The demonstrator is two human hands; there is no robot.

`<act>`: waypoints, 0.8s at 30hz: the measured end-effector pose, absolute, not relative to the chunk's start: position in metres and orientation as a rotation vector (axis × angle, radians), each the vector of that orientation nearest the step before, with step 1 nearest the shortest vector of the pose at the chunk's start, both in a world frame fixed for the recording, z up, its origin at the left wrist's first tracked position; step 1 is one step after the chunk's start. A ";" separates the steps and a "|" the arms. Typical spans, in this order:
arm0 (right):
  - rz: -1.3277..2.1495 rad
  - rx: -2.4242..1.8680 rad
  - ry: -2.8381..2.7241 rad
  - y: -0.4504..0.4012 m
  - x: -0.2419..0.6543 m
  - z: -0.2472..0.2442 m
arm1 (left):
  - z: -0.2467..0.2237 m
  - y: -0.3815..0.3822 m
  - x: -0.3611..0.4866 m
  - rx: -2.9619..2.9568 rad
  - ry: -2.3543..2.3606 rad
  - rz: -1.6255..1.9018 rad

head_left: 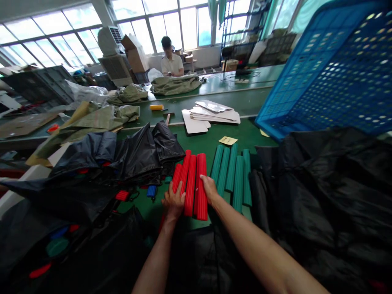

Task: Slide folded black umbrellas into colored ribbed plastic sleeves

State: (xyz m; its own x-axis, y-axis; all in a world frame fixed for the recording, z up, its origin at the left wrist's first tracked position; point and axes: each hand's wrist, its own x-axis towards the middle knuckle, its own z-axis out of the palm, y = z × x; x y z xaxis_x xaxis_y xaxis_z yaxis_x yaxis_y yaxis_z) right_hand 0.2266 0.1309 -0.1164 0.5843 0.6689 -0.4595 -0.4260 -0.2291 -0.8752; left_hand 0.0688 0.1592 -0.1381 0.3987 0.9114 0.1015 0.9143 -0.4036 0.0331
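First, confirm contact. What do your hands touch?

Your left hand (pixel 173 203) sits at the near end of the red ribbed rods (pixel 190 185), with its fingers spread against them. Your right hand (pixel 210 188) lies across the rightmost rod, with the fingers curved over its near part.

Next, report the grip state.

Neither hand is clenched into a fist, and the fingers stay partly open on the rods. You cannot tell from this view whether the hands are grasping the rods or only resting on them.

Locate the rods.

They lie side by side, lengthwise, on the green workbench (pixel 208 139), between your hands and just left of the teal ribbed rods (pixel 232 179).

List the surrounding items.

Black fabric (pixel 131 159) is heaped on your left and on your right. A blue perforated crate (pixel 337 69) tilts at far right, above the right-hand heap. Farther along the bench lie white card sheets (pixel 214 114) and a yellow note (pixel 228 140). At the far end, a seated co-worker (pixel 171 61) is behind an olive fabric bundle (pixel 176 84).
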 end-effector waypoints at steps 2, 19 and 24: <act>1.002 -1.537 -0.214 0.134 0.229 -0.120 | -0.141 0.159 0.069 -2.587 -1.677 -0.164; 1.147 -1.460 -0.191 0.134 0.237 -0.118 | -0.139 0.158 0.070 -2.590 -1.672 -0.160; 1.179 -1.388 -0.175 0.132 0.238 -0.115 | -0.143 0.160 0.069 -2.599 -1.678 -0.178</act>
State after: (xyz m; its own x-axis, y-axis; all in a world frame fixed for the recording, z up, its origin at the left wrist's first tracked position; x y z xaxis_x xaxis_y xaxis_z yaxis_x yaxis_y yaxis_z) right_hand 0.2382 0.1318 -0.1146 0.4666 0.7143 -0.5216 -0.5319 -0.2446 -0.8107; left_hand 0.0686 0.1597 -0.1426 0.4069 0.9056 0.1195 0.9105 -0.4126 0.0263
